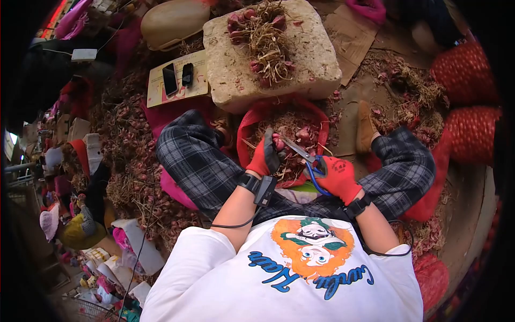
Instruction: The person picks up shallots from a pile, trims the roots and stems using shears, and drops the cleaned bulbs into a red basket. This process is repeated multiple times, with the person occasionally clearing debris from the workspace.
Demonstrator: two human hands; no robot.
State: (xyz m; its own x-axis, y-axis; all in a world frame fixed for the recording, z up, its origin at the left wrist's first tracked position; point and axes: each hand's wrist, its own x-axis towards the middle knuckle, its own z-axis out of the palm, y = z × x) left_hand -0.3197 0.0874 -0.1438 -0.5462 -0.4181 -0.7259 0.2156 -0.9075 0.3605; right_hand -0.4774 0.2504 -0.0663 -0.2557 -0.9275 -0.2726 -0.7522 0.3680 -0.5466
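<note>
My left hand (265, 154), in a red and dark glove, is closed on a small red shallot (278, 142) with its fingertips. My right hand (338, 178), gloved in red, grips scissors with blue handles (316, 180). The scissor blades (296, 148) point up and left, their tips right at the shallot. Below both hands sits a red mesh bag (324, 119) with its mouth spread wide, holding shallots and dry trimmings (303, 133).
Ahead, a pale foam block (316, 64) carries bundled shallots with dry stems (268, 40). Two phones (170, 79) lie on a board (155, 96) to its left. Loose shallots (129, 172) cover the left floor. Full red mesh sacks (469, 134) stand at right.
</note>
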